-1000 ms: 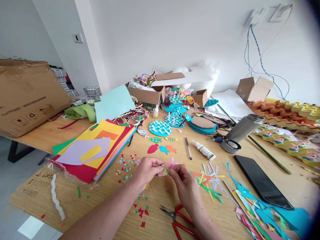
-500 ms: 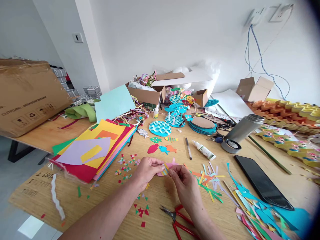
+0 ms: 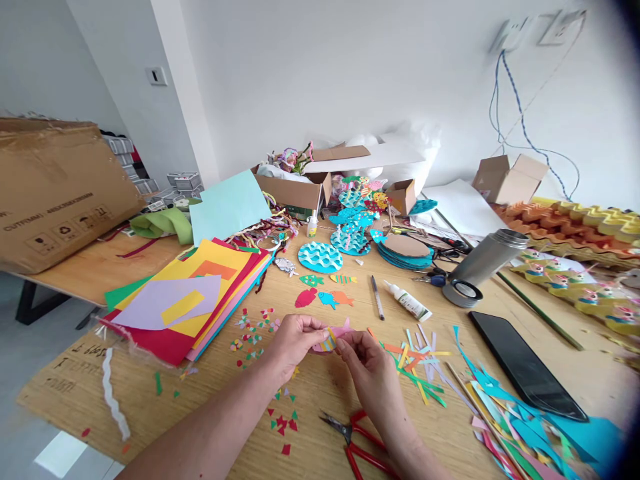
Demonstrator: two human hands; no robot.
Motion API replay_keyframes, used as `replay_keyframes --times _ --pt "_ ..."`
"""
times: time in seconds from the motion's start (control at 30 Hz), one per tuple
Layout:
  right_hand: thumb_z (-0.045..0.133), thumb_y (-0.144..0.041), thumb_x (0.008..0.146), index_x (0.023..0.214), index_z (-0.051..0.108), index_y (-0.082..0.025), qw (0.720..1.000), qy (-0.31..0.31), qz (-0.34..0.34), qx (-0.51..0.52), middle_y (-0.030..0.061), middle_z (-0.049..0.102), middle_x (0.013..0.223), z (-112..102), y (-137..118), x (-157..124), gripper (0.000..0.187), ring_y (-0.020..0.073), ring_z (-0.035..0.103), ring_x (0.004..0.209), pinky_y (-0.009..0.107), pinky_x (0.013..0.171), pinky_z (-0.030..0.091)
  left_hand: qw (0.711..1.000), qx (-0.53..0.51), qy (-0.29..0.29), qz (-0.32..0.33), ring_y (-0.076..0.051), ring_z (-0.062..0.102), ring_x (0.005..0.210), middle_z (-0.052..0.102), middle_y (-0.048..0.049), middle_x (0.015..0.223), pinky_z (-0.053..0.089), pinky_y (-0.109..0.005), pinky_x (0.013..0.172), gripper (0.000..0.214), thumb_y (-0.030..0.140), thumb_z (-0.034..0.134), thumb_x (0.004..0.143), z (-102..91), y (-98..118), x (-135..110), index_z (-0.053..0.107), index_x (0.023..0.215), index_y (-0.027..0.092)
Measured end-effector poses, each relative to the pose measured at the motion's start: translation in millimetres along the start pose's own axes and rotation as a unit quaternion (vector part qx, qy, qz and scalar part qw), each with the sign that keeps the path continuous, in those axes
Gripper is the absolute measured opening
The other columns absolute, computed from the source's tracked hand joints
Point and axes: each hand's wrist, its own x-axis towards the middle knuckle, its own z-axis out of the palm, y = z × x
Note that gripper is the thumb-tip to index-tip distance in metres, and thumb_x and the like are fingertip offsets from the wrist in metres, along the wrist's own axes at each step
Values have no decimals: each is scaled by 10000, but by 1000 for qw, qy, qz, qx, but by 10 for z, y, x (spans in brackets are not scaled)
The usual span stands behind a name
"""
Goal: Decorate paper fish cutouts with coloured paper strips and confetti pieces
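Red scissors (image 3: 348,437) lie on the wooden tabletop (image 3: 320,400) close to the front, and the right arm hides part of their handles. Little red paper bits (image 3: 281,423) lie to the left of them.

Next come the two hands. They hold a pink paper fish (image 3: 327,342) between them, up in front of the person's body. It has yellow and blue-gray stripes. The left hand (image 3: 293,341) pinches its left side with thumb and fingers. The right hand (image 3: 369,363) has its thumb and finger pressed together at the right side of the fish. Both hands are nearly closed.

To the right is a messy pile of thin paper strips (image 3: 417,363), then a black phone (image 3: 525,363) lying flat. To the left are tiny colored paper dots (image 3: 253,337) and a big stack of colored paper (image 3: 175,310).

A bit farther back, a red fish (image 3: 305,297), a blue fish (image 3: 327,300) and an orange fish (image 3: 343,298) sit in a row. A pen (image 3: 377,297) and a white glue bottle (image 3: 407,300) lie to their right. Behind them is a blue wavy circle (image 3: 320,257). Way back, an open cardboard box (image 3: 293,188) stands near the white wall (image 3: 350,67).
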Motion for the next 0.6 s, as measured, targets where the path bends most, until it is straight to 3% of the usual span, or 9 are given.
replay_keyframes --times 0.3,0.6 --pt "553 -622 765 606 566 -185 998 -14 40 -38 9 537 507 -18 19 5 465 130 409 455 252 444 264 1000 15 15 16 -134 606 593 684 -35 664 464 -239 594 193 293 737 599 -17 19 13 702 688 125" --pt "564 -629 741 591 559 -176 997 -19 53 -49 -13 476 484 -24 37 25 477 115 358 454 246 447 224 1000 18 12 13 -148 610 638 689 -42 687 488 -257 633 197 263 727 593 -7 31 10 715 723 116"
